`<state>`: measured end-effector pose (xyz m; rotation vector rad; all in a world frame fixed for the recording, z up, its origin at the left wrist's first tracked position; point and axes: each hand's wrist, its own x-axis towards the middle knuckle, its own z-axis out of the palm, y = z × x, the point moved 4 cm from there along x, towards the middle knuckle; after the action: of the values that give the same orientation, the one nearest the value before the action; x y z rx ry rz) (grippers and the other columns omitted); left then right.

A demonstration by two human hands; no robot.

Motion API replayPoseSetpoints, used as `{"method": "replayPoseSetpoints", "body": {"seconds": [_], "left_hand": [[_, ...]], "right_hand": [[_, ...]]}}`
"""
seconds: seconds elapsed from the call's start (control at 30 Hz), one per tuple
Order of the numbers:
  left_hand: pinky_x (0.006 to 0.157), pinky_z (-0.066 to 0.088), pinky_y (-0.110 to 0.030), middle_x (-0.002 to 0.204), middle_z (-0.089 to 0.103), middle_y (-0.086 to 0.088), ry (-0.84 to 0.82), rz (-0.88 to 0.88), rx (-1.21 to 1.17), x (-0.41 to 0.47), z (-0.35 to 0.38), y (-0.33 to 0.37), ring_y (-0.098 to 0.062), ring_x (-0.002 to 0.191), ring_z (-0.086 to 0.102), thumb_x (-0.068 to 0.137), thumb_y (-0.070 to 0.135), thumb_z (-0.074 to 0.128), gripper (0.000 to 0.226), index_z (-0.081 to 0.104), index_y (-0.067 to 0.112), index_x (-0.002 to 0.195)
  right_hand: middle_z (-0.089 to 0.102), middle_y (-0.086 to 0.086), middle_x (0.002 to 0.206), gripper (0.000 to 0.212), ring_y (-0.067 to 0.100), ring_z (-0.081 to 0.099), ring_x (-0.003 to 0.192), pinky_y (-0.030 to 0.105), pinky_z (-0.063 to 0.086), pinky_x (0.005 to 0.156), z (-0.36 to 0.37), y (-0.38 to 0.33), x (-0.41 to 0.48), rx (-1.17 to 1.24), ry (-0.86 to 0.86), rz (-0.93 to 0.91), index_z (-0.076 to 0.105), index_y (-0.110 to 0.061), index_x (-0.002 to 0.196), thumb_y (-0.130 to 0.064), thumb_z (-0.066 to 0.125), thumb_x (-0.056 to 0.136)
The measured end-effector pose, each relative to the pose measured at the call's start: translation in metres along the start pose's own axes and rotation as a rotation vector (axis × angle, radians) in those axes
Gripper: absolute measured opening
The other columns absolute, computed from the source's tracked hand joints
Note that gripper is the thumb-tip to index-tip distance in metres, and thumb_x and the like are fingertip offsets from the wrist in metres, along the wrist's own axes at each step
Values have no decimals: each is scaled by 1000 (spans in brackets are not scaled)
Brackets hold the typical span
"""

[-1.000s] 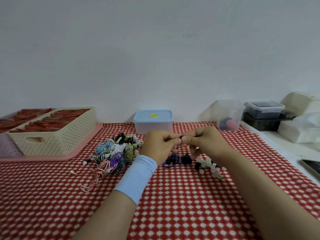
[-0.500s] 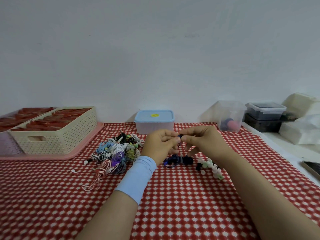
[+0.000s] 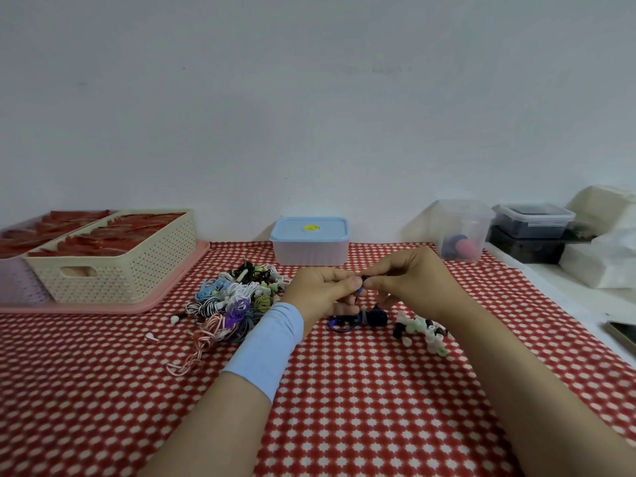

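Left hand (image 3: 323, 290) and right hand (image 3: 409, 280) pinch rounded dark earbud (image 3: 364, 279) on thin blue cord (image 3: 358, 297)

obscured and truncated items, head view

the small dark piece (image 3: 364, 279) pinched between the left hand (image 3: 320, 290) and the right hand (image 3: 413, 282) is mostly covered by fingertips and too small to identify. the dark blue coiled earphone cable (image 3: 373, 316) is partly hidden behind the left hand. the right wrist covers part of the heap of white, green and black ear tips (image 3: 421, 330). the dark flat phone (image 3: 623, 333), the pink plastic tray (image 3: 103, 306) and the white foam boxes (image 3: 609, 204) run off the frame edges. contents of the clear plastic tub (image 3: 461, 218) are blurred: round pink and blue shapes only.
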<state>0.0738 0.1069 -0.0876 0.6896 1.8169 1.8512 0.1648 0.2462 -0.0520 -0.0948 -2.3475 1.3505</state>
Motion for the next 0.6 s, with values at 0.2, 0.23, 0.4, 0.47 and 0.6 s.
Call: {"method": "replayPoseSetpoints", "body": {"seconds": [0.2,0.23,0.4,0.47,0.6], "left_hand": [[62,57,-24,73,67,-4,-15,-39,-58,1,0,-3,-9,65,63,91,8,67,9,73,6,97],[62,57,-24,71,66,-3,-15,-42,-69,1,0,-3,-10,66,63,91,8,66,10,73,7,98],[61,57,-22,71,68,0,-59,-32,-171,0,-1,0,-9,66,61,92,7,63,15,71,4,105],[61,57,-21,77,69,-2,-78,-24,-176,-1,-1,2,-8,65,62,91,7,64,13,72,6,101],[61,57,-21,81,69,-6,-118,-15,-168,-3,1,3,-8,66,63,90,6,64,11,74,7,94]], "right_hand": [[75,-1,69,14,24,72,62,35,63,61,2,-1,1,-37,8,-33,80,-19,86,-6,79,84],[76,0,71,14,23,73,63,34,63,61,2,-1,0,-18,-5,-22,80,-19,88,-6,78,84],[77,13,93,17,23,70,70,37,62,62,3,6,-3,332,-92,169,78,-8,107,-12,67,93],[76,18,94,17,22,68,71,37,61,63,4,9,-2,422,-124,221,78,-6,105,-11,68,92],[75,17,90,24,19,66,69,34,60,61,4,13,-2,471,-168,257,78,-3,102,-15,73,82]]}}
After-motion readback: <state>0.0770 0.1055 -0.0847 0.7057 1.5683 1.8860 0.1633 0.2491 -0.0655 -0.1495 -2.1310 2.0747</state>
